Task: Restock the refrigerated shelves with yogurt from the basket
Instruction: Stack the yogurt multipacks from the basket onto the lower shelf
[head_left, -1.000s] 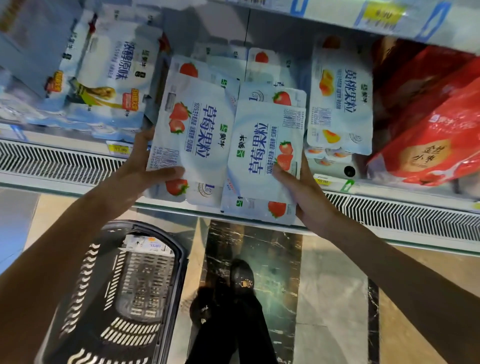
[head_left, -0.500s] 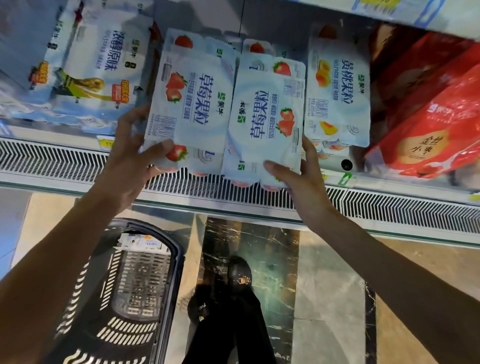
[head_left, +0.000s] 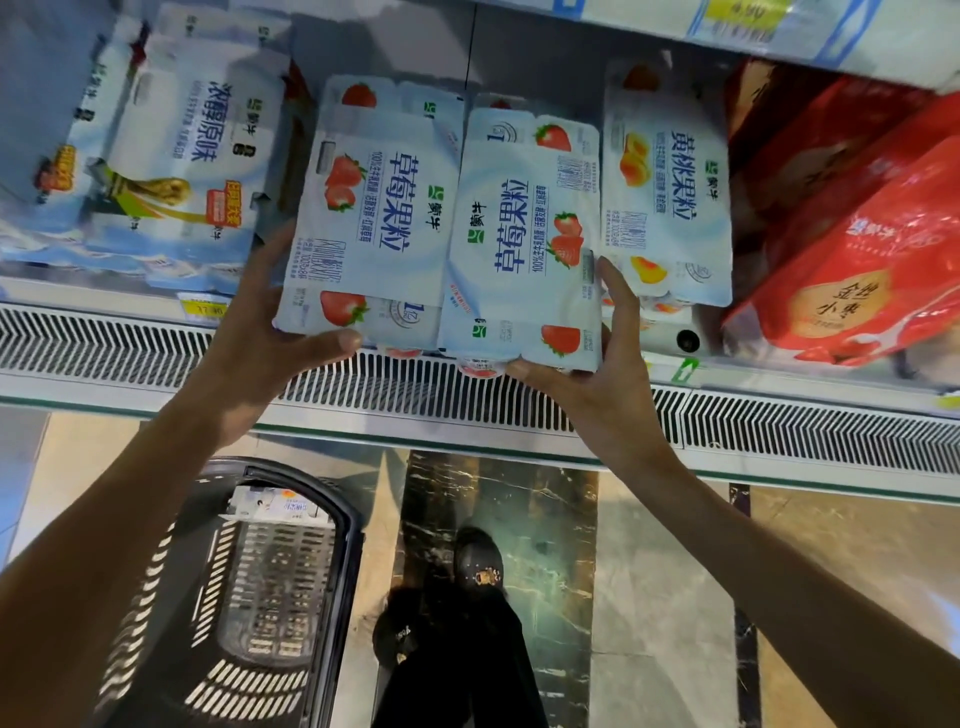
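Marbled floor tiles lie underfoot, with a dark basket (head_left: 249, 587) at lower left holding one carton at its far end. Above it runs the slotted vent grille (head_left: 467, 395) of the chiller. The left hand (head_left: 260, 338) grips the left strawberry yogurt pack (head_left: 369, 218) at its lower left corner, thumb under the edge. The right hand (head_left: 597, 364) holds the right strawberry yogurt pack (head_left: 524, 234) at its lower right corner. Both packs touch side by side at the shelf front, between plain yogurt packs (head_left: 197, 171) and a peach yogurt pack (head_left: 670, 192). Red bags (head_left: 852, 249) lie farther right.
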